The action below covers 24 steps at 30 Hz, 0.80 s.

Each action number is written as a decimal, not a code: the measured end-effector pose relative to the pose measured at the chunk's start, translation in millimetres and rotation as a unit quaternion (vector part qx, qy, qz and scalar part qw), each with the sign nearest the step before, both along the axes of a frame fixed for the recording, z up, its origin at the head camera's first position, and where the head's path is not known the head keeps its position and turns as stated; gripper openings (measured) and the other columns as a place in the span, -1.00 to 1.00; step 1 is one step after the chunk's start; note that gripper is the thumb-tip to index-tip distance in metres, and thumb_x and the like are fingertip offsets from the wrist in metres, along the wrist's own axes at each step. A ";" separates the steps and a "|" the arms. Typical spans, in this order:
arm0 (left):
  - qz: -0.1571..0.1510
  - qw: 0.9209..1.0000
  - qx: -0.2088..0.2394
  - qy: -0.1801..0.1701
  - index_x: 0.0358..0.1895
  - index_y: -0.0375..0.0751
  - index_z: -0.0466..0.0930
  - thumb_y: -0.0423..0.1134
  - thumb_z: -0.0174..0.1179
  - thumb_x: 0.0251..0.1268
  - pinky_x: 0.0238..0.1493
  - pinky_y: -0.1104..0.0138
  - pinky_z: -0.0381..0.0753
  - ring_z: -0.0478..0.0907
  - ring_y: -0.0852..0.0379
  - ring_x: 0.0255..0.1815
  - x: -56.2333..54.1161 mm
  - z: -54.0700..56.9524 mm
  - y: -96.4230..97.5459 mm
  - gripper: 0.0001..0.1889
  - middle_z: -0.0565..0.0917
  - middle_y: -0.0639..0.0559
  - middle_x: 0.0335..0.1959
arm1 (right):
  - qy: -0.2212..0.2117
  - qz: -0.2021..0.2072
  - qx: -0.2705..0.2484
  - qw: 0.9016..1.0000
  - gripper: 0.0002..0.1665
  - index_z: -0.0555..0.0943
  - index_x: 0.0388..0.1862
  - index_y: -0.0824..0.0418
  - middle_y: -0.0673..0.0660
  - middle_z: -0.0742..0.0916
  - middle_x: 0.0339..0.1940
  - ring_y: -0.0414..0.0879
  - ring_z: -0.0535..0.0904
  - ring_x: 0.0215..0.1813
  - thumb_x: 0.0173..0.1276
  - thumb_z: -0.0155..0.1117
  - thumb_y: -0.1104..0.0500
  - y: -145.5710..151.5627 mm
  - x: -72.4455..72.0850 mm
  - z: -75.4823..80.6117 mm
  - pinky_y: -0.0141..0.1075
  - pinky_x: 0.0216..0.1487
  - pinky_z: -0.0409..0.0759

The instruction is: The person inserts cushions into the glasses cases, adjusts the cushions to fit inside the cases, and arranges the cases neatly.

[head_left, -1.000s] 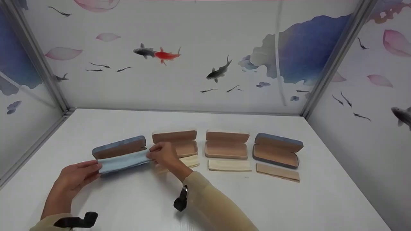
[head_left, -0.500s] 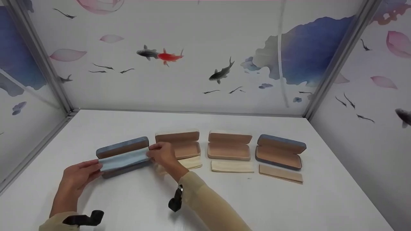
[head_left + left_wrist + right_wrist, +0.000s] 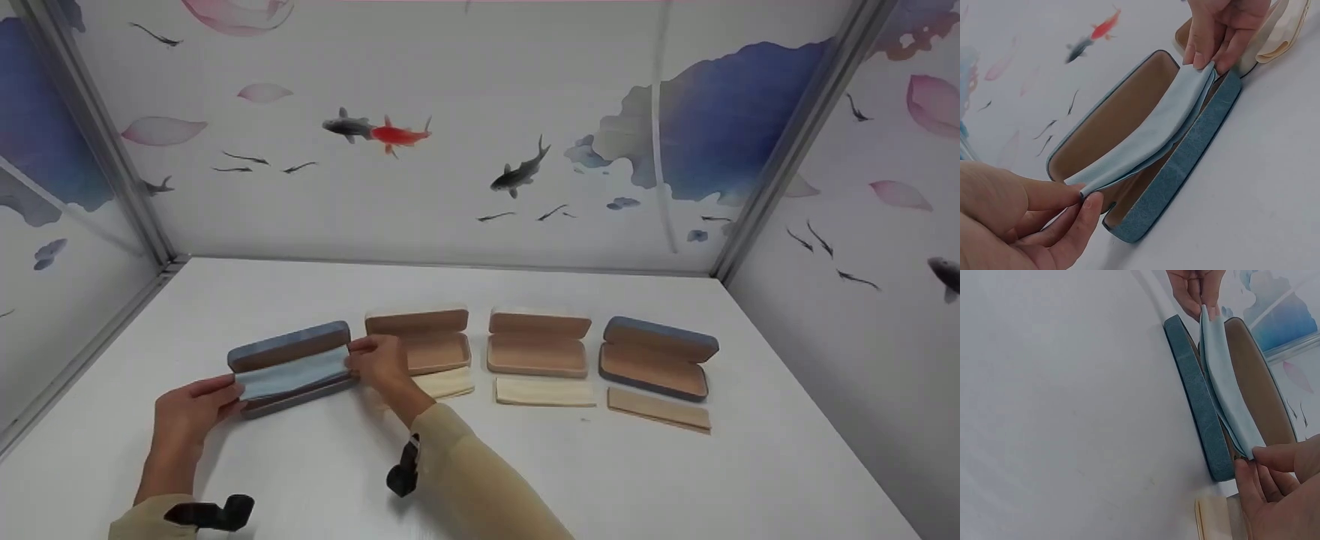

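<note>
A folded light-blue cloth [image 3: 292, 372] is stretched between both hands, over the lower half of an opened blue glasses case [image 3: 300, 397] with a brown lining. My left hand [image 3: 184, 412] pinches the cloth's left end between thumb and fingers. At the other end, my right hand [image 3: 384, 366] pinches it the same way. In the left wrist view the cloth [image 3: 1145, 135] sags slightly along the case's opening, and the case's lid [image 3: 1114, 112] stands raised behind it. The right wrist view shows the cloth [image 3: 1224, 377] folded in layers, its ends right at the case's rim.
To the right stand two light cases [image 3: 420, 352] [image 3: 537, 355] and another blue case [image 3: 652, 367], all opened. Before them lie folded cream cloths [image 3: 450, 384] [image 3: 545, 391] and a tan cloth [image 3: 658, 409]. Printed panels [image 3: 450, 240] wall the white table [image 3: 315, 480] at the back and sides.
Both hands have brought the light-blue cloth down and back, from in front of the blue case to over its lower half, whose front edge now shows. The head view has shifted slightly.
</note>
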<state>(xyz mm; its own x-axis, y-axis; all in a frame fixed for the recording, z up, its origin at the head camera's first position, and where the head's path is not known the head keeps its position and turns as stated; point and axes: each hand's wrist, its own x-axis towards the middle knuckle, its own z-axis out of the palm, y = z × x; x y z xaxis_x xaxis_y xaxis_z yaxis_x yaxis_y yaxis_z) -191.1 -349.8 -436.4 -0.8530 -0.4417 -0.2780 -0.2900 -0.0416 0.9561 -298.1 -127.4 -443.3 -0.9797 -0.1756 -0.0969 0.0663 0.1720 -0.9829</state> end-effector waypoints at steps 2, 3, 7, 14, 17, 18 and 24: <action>0.002 1.000 -0.003 -0.001 0.30 -0.56 0.43 -0.42 0.31 0.27 -0.22 0.50 0.70 0.64 0.42 -0.41 -0.7 -0.1 1.0 -0.46 0.56 0.01 -0.11 | 0.005 -0.005 0.010 1.000 -0.88 0.77 -0.25 0.27 0.08 0.77 -0.35 -0.21 0.64 -0.37 0.23 0.42 0.39 0.0 -0.5 -0.5 -0.42 -0.36 0.57; 0.003 1.000 -0.005 -0.003 0.30 -0.55 0.43 -0.41 0.31 0.27 -0.22 0.50 0.70 0.64 0.42 -0.41 -1.1 -0.4 1.5 -0.45 0.56 0.02 -0.11 | 0.006 -0.006 0.010 1.000 -0.88 0.76 -0.25 0.27 0.08 0.77 -0.35 -0.21 0.64 -0.38 0.23 0.41 0.40 0.0 -0.9 -0.7 -0.43 -0.37 0.56; 0.005 1.000 -0.013 -0.012 0.33 -0.56 0.39 -0.40 0.32 0.28 -0.24 0.51 0.69 0.63 0.43 -0.42 -1.8 -1.5 3.1 -0.41 0.55 -0.12 0.00 | 0.006 -0.006 0.014 1.000 -0.88 0.76 -0.26 0.27 0.07 0.77 -0.36 -0.23 0.62 -0.38 0.23 0.41 0.40 0.4 -1.2 -0.8 -0.44 -0.37 0.56; 0.010 0.999 -0.024 -0.018 0.35 -0.55 0.38 -0.37 0.31 0.30 -0.27 0.52 0.68 0.63 0.42 -0.43 -2.1 -2.1 4.7 -0.41 0.48 -0.30 0.17 | -0.003 -0.004 0.031 1.000 -0.89 0.76 -0.25 0.24 0.03 0.75 -0.36 -0.22 0.61 -0.36 0.24 0.42 0.37 1.3 -0.8 0.1 -0.42 -0.33 0.58; 0.016 0.999 -0.041 -0.027 0.34 -0.53 0.40 -0.35 0.30 0.32 -0.28 0.54 0.67 0.63 0.43 -0.45 -2.3 -1.6 5.8 -0.42 0.48 -0.34 0.21 | 0.002 -0.001 0.040 0.999 -0.89 0.76 -0.25 0.24 0.03 0.73 -0.36 -0.22 0.59 -0.36 0.24 0.43 0.36 0.8 -1.2 -0.1 -0.42 -0.33 0.57; 0.018 0.998 -0.047 -0.031 0.34 -0.52 0.40 -0.34 0.29 0.32 -0.29 0.54 0.67 0.63 0.43 -0.45 -2.4 -1.6 6.3 -0.43 0.47 -0.35 0.22 | 0.003 0.000 0.043 0.999 -0.89 0.76 -0.25 0.23 0.03 0.73 -0.36 -0.22 0.58 -0.36 0.24 0.43 0.36 0.5 -1.4 -0.5 -0.42 -0.33 0.57; 0.027 0.994 -0.089 -0.055 0.31 -0.46 0.46 -0.28 0.28 0.35 -0.35 0.55 0.63 0.62 0.37 -0.48 -2.8 -3.8 8.0 -0.48 0.66 -0.11 -0.08 | 0.012 0.001 0.056 0.998 -0.90 0.77 -0.26 0.21 0.01 0.72 -0.35 -0.22 0.55 -0.35 0.25 0.43 0.34 -0.1 -1.7 -2.3 -0.41 -0.32 0.55</action>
<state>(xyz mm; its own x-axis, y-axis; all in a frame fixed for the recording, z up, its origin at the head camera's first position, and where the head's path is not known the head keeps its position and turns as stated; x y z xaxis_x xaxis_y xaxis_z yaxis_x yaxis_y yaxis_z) -193.9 -341.8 -440.3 -0.7954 -0.5370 -0.2812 -0.3947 0.1069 0.9126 -299.8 -127.5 -445.6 -0.9815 -0.1670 -0.0935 0.0434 0.2816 -0.9586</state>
